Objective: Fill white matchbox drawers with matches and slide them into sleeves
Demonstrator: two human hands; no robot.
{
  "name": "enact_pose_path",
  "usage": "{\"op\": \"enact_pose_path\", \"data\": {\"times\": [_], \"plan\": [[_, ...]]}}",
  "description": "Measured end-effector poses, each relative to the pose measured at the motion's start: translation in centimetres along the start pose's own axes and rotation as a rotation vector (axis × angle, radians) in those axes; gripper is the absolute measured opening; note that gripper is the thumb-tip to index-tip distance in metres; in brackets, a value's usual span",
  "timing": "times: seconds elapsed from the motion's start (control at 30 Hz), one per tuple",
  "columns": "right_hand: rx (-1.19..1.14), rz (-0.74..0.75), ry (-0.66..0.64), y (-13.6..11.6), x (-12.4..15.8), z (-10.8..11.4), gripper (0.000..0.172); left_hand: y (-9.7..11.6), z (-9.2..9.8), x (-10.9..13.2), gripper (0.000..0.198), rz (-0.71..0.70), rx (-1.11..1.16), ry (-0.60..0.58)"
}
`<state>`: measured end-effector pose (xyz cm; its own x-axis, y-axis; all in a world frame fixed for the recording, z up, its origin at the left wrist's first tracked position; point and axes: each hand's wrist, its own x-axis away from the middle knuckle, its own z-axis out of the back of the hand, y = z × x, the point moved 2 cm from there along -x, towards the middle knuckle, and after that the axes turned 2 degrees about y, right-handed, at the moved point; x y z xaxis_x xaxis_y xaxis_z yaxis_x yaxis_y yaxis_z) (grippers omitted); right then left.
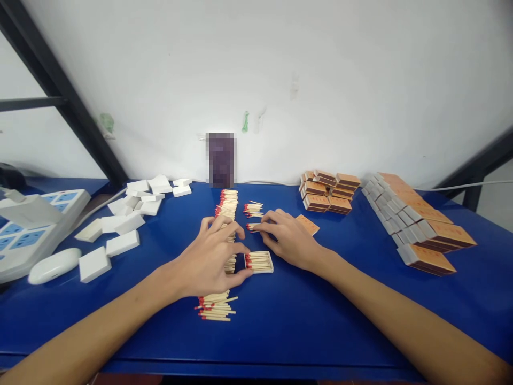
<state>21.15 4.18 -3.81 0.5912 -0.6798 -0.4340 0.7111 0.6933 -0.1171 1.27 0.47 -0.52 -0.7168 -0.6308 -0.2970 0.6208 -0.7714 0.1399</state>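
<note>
A white matchbox tray (271,262) with red-headed matches (258,260) in it lies on the blue table between my hands. My left hand (214,256) reaches in from the left, its thumb and index finger at the two sides of the tray's left end. Just behind the tray, my right hand (290,238) has its fingertips closed on a few matchsticks (251,227). A small bunch of matches (253,209) lies beyond those fingers. Under and behind my left hand runs a long row of matches (228,203); a looser pile (216,307) lies nearer me. An orange matchbox sleeve (308,225) is partly hidden by my right hand.
White matchbox trays (128,222) lie scattered at the left, beside a white case (55,266) and a power strip (40,230). Stacked matchboxes (331,191) stand at the back right. Orange sleeves (425,219) line the far right. A blurred dark object (222,160) leans against the wall.
</note>
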Motion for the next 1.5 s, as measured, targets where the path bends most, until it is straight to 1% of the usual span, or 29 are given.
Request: {"op": "enact_pose_path", "data": {"times": [0.2,0.47,0.67,1.03,1.2,1.33,1.43,1.5], "plan": [[0.015,-0.002,0.019,0.0,-0.1,-0.1,0.021,0.0,0.0,0.0,0.027,0.000,-0.005,-0.005],[0.024,-0.039,-0.022,0.2,-0.2,-0.2,0.021,0.1,0.1,0.1,0.028,-0.010,-0.012,0.001],[0.043,-0.071,-0.021,0.2,-0.2,-0.2,0.014,0.1,0.1,-0.1,0.028,0.001,-0.015,-0.017],[0.009,-0.080,-0.052,0.2,-0.1,-0.1,0.017,0.1,-0.1,0.0,0.027,-0.010,-0.020,0.010],[0.024,-0.080,-0.066,0.0,-0.7,-0.1,0.017,0.2,0.0,0.1,0.027,-0.009,-0.019,0.006],[0.043,-0.085,-0.047,-0.2,-1.1,-0.3,0.016,0.3,-0.1,0.1,0.027,0.002,-0.011,-0.004],[0.032,-0.121,-0.018,-0.1,-1.1,-0.4,0.012,0.3,-0.1,0.0,0.027,0.003,-0.007,-0.002],[0.015,-0.139,-0.014,0.0,-1.0,-0.4,0.017,0.3,-0.1,0.0,0.027,0.005,-0.005,0.003]]}}
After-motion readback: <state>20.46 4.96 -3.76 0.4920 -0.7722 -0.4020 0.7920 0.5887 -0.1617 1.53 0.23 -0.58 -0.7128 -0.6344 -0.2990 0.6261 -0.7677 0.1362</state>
